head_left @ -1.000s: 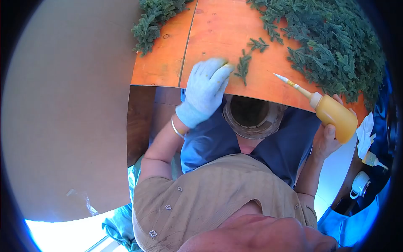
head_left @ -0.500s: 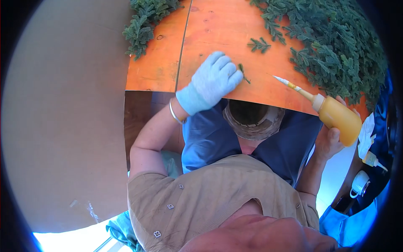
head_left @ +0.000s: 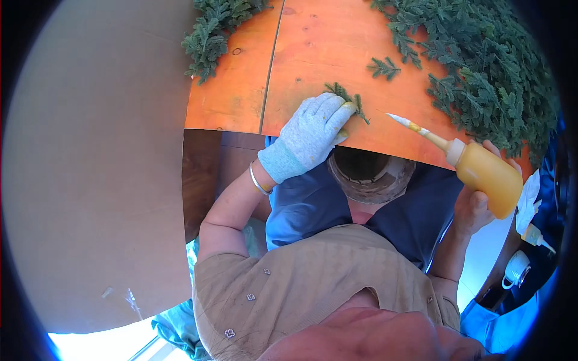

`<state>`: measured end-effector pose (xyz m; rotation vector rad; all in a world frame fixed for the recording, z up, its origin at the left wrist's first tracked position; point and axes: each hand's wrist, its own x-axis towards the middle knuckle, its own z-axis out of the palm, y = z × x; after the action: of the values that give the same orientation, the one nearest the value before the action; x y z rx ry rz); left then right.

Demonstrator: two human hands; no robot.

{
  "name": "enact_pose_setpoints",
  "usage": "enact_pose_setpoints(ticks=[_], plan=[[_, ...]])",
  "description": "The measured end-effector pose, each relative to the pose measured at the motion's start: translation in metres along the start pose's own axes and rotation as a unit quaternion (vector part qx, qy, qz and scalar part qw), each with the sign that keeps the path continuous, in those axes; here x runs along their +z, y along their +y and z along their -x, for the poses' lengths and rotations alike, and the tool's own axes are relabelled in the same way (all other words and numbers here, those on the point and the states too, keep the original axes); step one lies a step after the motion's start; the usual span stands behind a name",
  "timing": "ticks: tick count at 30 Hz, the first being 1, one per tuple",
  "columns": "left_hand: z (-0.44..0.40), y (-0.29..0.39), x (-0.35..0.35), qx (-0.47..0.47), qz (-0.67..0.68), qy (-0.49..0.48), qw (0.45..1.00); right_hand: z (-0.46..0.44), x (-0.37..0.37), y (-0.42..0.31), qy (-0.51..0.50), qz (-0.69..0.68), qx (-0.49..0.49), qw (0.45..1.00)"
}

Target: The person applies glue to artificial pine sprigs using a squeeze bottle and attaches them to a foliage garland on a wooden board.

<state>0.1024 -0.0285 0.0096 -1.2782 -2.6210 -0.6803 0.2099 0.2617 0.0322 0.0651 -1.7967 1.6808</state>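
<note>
Though partly visible, sprig (head_left: pixel 341 91) half-hidden behind gloved left hand (head_left: pixel 310 133).

Bright, soft light falls on the orange board (head_left: pixel 325 48) ahead of the gloved fingers (head_left: pixel 328 111), which appear sharp; well behind them, leftward, a patch (head_left: pixel 102 340) is overexposed; farthest outward, blue-fringed fisheye curvature ends in black vignetting.

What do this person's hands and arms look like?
The left hand wears a pale grey fabric glove with a teal cuff and yellowish fingertip stains, plus a silver-coloured bangle. The right hand is bare; short tan fabric sleeves leave both forearms uncovered.
</note>
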Motion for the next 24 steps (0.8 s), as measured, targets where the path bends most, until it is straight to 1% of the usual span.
enact_pose_setpoints(ticks=[2, 5, 11, 14, 21, 24], plan=[[-0.002, -0.002, -0.005, 0.005, 0.011, -0.024, 1.0, -0.002, 0.005, -0.002, -0.009, 0.024, -0.01, 1.0], [-0.007, -0.001, -0.011, 0.025, -0.049, -0.03, 0.998, -0.005, 0.011, -0.003, -0.017, 0.037, -0.018, 0.999], [0.002, -0.017, -0.006, 0.027, 0.005, -0.038, 0.999, -0.009, 0.022, -0.006, -0.036, 0.05, -0.01, 0.998], [0.0, -0.02, -0.015, 0.037, -0.065, -0.077, 0.994, -0.011, 0.038, -0.007, -0.04, 0.055, -0.015, 0.998], [-0.001, -0.028, -0.019, 0.037, -0.096, -0.083, 0.991, -0.02, 0.056, 0.001, -0.095, 0.058, -0.059, 0.992], [0.0, -0.029, -0.021, 0.042, -0.105, -0.084, 0.99, -0.022, 0.063, 0.0, -0.11, 0.047, -0.049, 0.992]])
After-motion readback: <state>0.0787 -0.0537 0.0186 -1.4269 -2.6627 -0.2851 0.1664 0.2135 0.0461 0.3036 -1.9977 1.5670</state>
